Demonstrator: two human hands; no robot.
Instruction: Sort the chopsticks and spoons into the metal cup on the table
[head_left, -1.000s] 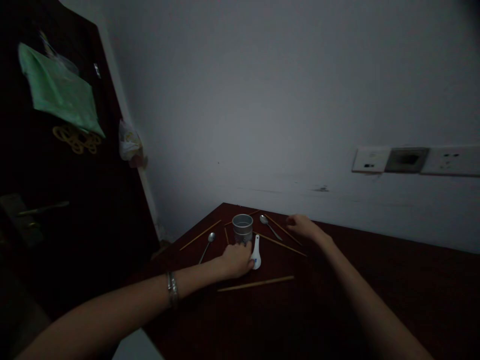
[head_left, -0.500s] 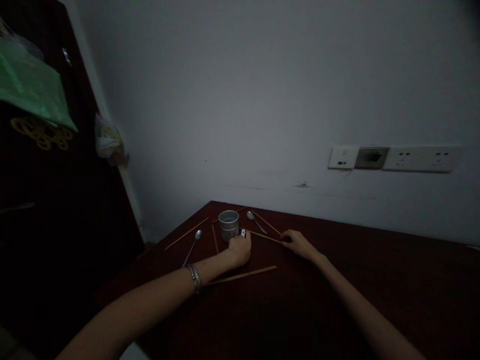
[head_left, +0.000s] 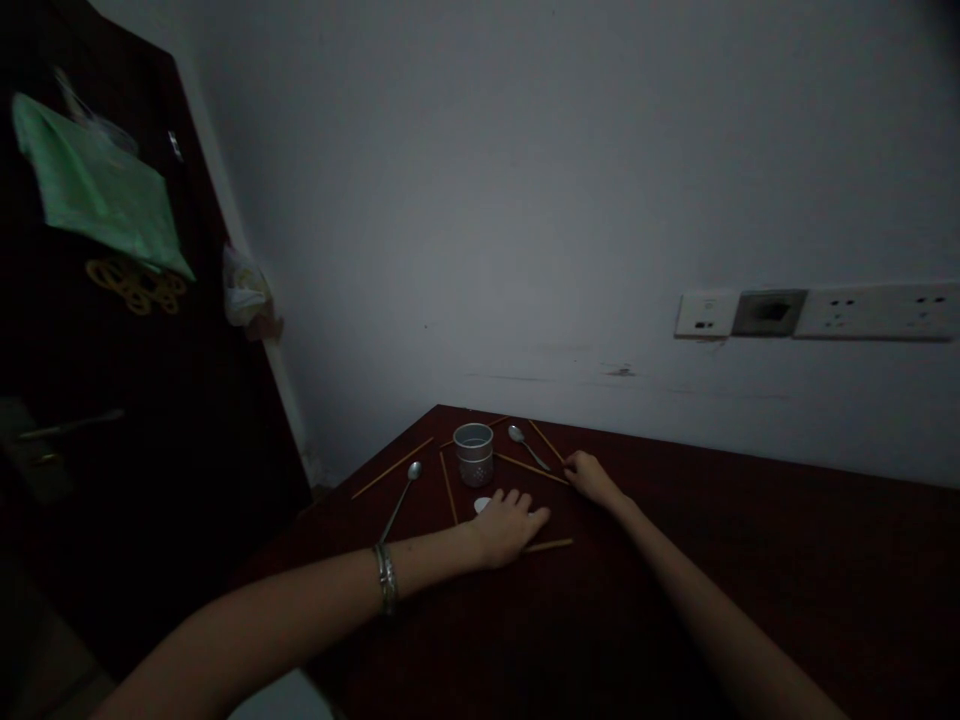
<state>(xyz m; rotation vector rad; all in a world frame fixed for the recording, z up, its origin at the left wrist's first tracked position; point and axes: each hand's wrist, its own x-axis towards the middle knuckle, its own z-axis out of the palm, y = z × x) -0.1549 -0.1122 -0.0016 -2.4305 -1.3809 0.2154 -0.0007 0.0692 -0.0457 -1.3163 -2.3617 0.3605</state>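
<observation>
head view, left hand (head_left: pixel 506 530) over spoon (head_left: pixel 481 505), cup (head_left: pixel 475 462) beyond

No lettering, label, brand, number or sign can be read anywhere.

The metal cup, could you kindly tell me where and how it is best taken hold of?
Probably grip the cup by its upper wall, from above: it stands upright, open at the top, with sticks lying on both sides and the left hand in front.

Cup (head_left: pixel 475 468) between two spoons (head_left: pixel 415 470), sticks (head_left: pixel 547 442) around it
</observation>
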